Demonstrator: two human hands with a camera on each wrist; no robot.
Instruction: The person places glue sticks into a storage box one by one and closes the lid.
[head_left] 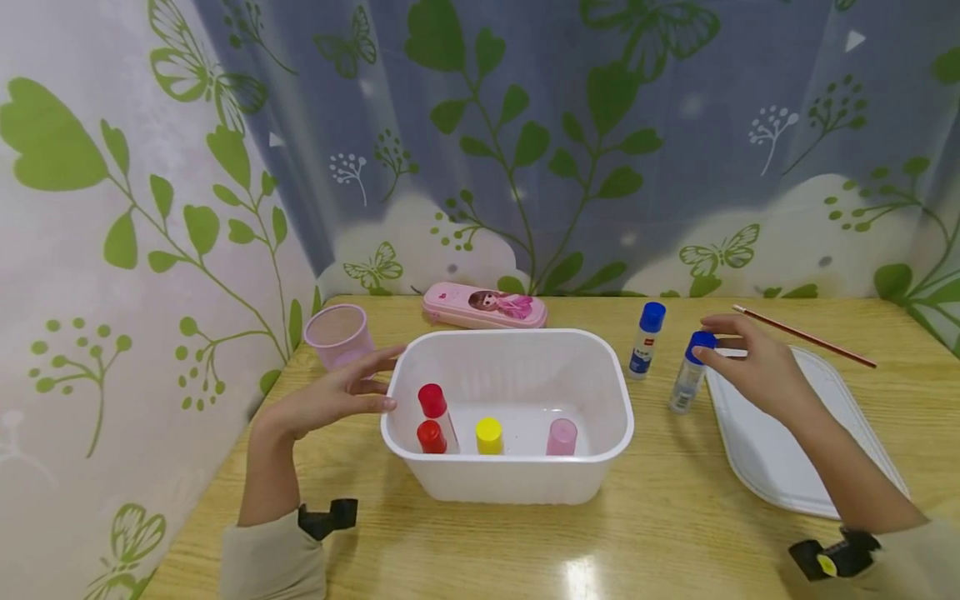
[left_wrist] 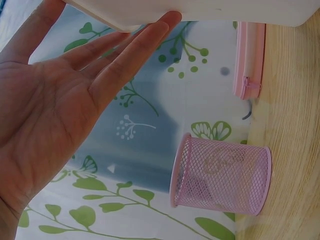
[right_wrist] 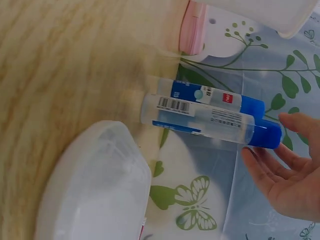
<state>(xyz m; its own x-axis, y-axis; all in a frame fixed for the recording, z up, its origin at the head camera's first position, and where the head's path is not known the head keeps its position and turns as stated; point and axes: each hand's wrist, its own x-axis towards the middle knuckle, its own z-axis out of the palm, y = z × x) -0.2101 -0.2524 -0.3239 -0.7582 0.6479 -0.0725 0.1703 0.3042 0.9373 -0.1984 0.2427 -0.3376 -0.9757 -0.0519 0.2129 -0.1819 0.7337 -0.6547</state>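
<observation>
My right hand (head_left: 757, 371) has its thumb and fingers at the blue cap of a clear glue stick (right_wrist: 200, 120), pinching it near the top. Close beside it stands a second glue stick (head_left: 647, 340) with a blue cap and a blue label. My left hand (head_left: 330, 396) touches the left end of a white plastic bin (head_left: 510, 482), its fingers fairly straight against the wall. Inside the bin are two red-capped tubes (head_left: 432, 402), a yellow cap (head_left: 490, 436) and a pink cap (head_left: 562, 437); the bin's front wall hides their lower parts.
Left of the bin stands a pink mesh pen holder (left_wrist: 222, 175). Behind the bin lies a pink pencil case (head_left: 487, 307). A white lid (head_left: 780, 471) lies under the right forearm, with a red pencil (head_left: 806, 336) past its far edge. A patterned curtain (head_left: 525, 167) backs the table.
</observation>
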